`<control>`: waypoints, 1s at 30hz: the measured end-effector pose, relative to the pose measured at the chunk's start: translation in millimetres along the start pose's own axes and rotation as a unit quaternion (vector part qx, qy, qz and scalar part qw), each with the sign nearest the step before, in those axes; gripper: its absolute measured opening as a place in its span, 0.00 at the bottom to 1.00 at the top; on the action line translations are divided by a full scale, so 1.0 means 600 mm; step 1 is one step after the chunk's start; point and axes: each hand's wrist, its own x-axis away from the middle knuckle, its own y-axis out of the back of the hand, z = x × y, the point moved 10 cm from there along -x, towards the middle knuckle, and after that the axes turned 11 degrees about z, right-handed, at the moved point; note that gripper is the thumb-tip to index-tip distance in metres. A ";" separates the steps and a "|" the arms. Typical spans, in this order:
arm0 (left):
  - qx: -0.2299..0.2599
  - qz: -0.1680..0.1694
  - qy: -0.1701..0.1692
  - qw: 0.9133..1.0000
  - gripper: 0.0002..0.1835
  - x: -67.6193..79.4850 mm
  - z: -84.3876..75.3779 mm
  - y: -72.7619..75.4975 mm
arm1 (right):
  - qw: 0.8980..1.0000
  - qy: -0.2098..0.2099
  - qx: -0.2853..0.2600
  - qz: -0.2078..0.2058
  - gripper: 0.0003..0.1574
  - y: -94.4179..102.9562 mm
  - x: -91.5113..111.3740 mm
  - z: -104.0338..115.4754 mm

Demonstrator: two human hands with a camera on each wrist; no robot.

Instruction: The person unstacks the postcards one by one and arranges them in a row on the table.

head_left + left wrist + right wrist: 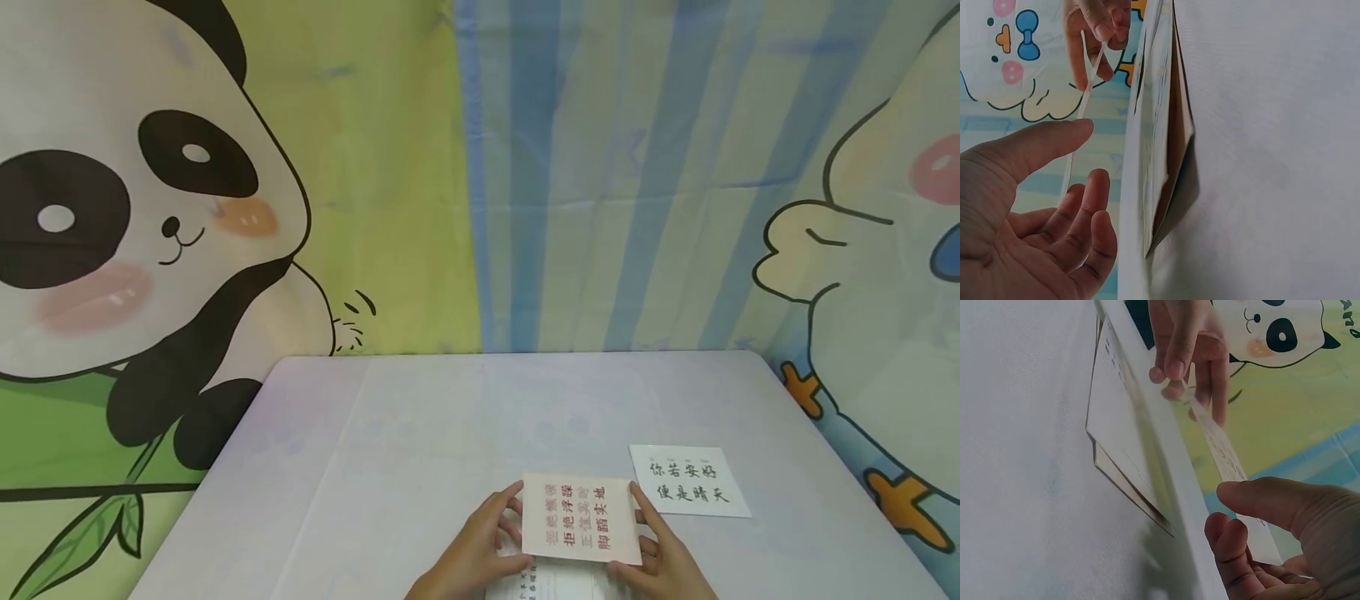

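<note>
Between my two hands is a cream card (pixel 581 518) with columns of red and faded Chinese characters, raised above the table. My left hand (pixel 480 540) grips its left edge, thumb at the lower corner and a finger at the upper one. On the opposite edge, my right hand (pixel 666 554) holds it the same way, thumb below. Both wrist views show the card (pixel 1225 450) nearly edge-on. Beneath it lies a printed white paper item (pixel 558 581), partly hidden; in the left wrist view its brownish inner side (pixel 1177 125) shows under a slightly lifted sheet.
A white card (pixel 693 481) with black brush-style characters lies flat on the table to the right. The pale tabletop (pixel 420 417) reaches back to a striped curtain (pixel 585 167). Cartoon-printed cloths, a panda (pixel 270 325) on the left, flank it.
</note>
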 end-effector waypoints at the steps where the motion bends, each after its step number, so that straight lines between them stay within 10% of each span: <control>1: -0.006 -0.003 -0.004 1.000 0.46 -0.003 -0.001 0.000 | 1.000 0.020 0.012 -0.001 0.68 0.003 0.000 0.005; 5: -0.013 -0.010 -0.021 1.000 0.45 -0.016 -0.006 -0.001 | 0.997 0.066 0.040 -0.011 0.65 0.019 -0.001 0.015; 19: -0.005 -0.031 -0.007 0.999 0.42 -0.049 0.004 -0.005 | 0.993 0.000 0.032 -0.117 0.61 0.059 -0.002 -0.004; 30: 0.006 -0.070 -0.012 0.997 0.36 -0.067 0.012 0.005 | 0.974 0.066 0.101 -0.193 0.42 0.085 -0.002 0.006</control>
